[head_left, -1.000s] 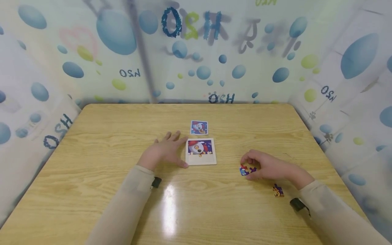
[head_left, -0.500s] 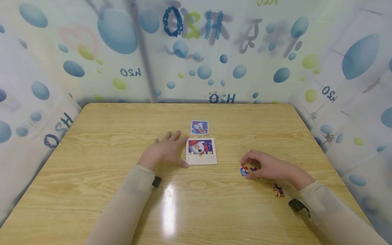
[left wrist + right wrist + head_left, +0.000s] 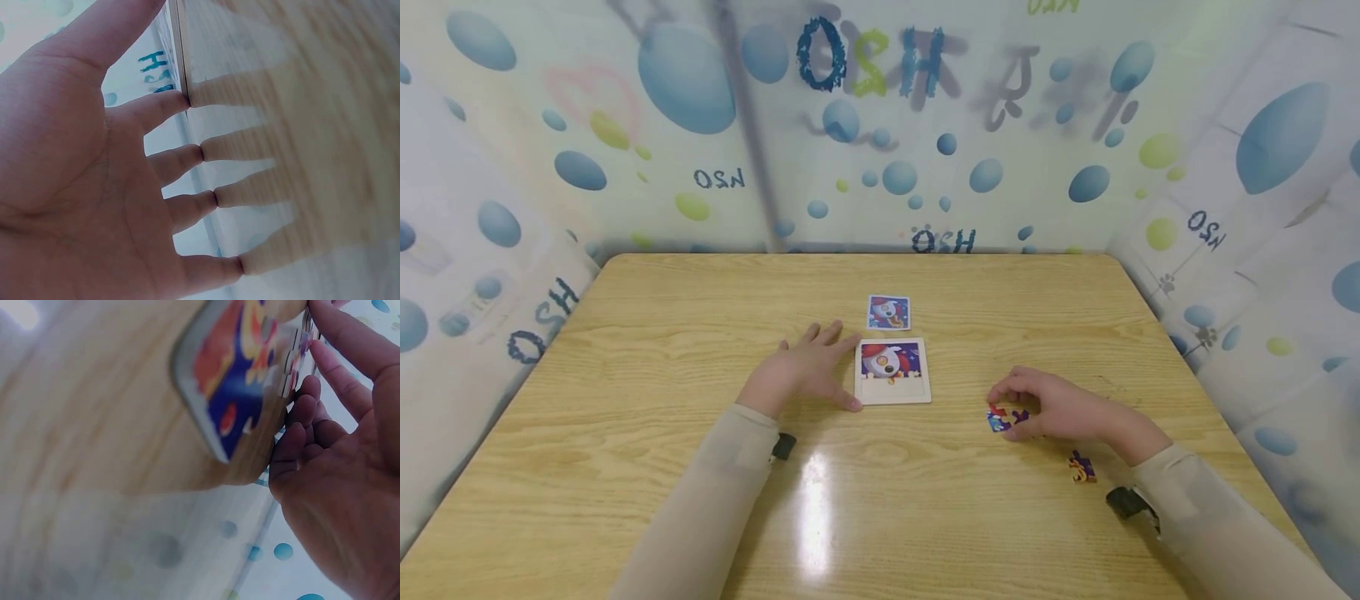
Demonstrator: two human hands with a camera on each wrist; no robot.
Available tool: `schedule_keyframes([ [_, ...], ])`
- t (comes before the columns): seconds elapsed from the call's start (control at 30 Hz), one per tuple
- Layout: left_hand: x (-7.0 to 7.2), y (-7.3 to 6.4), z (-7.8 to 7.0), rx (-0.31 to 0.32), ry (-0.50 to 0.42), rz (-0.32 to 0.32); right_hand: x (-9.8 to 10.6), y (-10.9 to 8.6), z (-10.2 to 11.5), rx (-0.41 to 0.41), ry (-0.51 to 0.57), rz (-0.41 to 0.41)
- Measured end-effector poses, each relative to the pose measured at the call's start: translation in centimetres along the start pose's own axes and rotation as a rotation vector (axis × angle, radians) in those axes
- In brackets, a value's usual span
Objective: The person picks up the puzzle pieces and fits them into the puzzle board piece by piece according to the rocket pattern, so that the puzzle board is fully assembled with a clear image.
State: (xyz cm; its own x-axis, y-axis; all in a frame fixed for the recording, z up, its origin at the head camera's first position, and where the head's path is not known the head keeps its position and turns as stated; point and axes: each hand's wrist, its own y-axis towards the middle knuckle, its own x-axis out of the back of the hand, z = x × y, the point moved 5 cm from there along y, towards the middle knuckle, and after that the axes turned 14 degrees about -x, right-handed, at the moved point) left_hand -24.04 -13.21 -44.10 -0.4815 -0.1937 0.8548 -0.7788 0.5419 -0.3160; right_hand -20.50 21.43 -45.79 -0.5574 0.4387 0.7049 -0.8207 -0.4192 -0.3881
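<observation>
In the head view my left hand (image 3: 805, 371) lies with its fingers spread at the left side of a white-framed jigsaw puzzle (image 3: 891, 371). Its thumb and index finger touch the frame; in the left wrist view the fingertips rest on the tabletop. The puzzle's upper part shows a cartoon face with red, and the lower part is bare board. Farther right, my right hand (image 3: 1060, 406) holds colourful puzzle pieces (image 3: 997, 418) at the tabletop between thumb and index finger, its other fingers curled. Part of them is hidden under the hand. A loose puzzle piece (image 3: 1081, 467) lies near the right wrist.
A small picture card (image 3: 888, 312) with a similar cartoon lies just beyond the puzzle. All this is on a wooden table (image 3: 910, 517). A patterned curtain (image 3: 895, 133) hangs close behind the table and at both sides.
</observation>
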Motion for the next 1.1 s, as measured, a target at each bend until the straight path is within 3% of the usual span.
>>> schedule_keyframes([
  [0.37, 0.1, 0.0, 0.1, -0.002, 0.002, 0.000, 0.1, 0.1, -0.1, -0.015, -0.014, -0.011],
  [0.8, -0.1, 0.0, 0.3, -0.004, -0.003, 0.002, -0.3, -0.2, 0.9, 0.099, -0.121, -0.052],
  [1.1, -0.2, 0.1, 0.4, -0.012, -0.003, -0.004, -0.1, 0.2, 1.2, 0.127, -0.185, -0.046],
])
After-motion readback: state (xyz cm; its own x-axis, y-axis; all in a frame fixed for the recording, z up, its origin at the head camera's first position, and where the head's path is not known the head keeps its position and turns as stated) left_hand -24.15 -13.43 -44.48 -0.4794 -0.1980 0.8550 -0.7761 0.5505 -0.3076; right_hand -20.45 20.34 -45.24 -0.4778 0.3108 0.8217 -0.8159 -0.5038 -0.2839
